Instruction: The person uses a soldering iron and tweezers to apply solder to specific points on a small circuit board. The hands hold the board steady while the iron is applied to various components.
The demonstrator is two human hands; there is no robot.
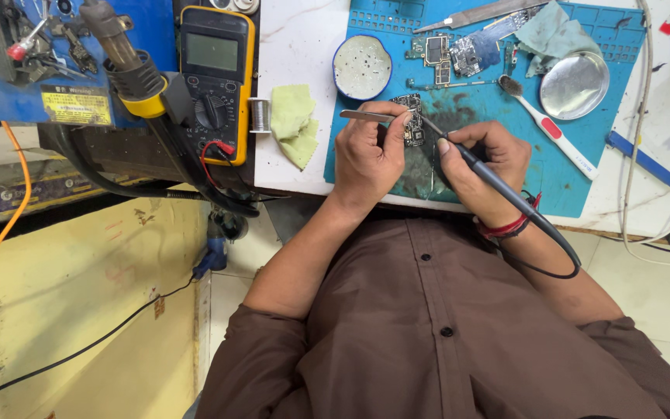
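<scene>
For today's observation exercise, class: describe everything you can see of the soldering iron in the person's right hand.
The soldering iron is a slim, dark, pen-shaped tool with a thin metal tip and a black cord leaving its rear end. The right hand holds it like a pen, slanted, rear end towards the person. The tip points up and left, down onto the small circuit board on the blue work mat, close to the tweezers in the left hand. The cord loops past the wrist, over the brown shirt.
</scene>
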